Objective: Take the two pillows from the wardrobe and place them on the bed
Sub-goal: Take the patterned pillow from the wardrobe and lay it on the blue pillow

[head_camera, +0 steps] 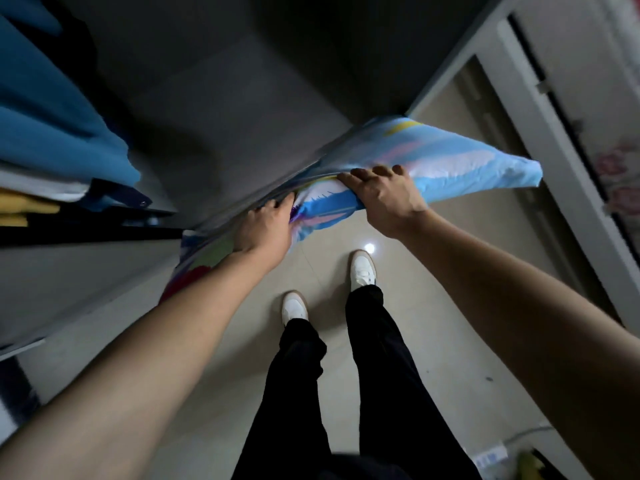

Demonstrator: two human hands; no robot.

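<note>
Together, outstretched left hand (266, 226) and right hand (384, 195) clutch the blue pillows (460, 164) at the wardrobe (242, 81).

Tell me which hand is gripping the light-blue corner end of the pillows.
The right hand, clamped on the pillows nearer the jutting blue corner; the left hand holds lower down.

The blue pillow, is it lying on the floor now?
No, both hands, left and right, hold the blue pillow above the floor.
</note>
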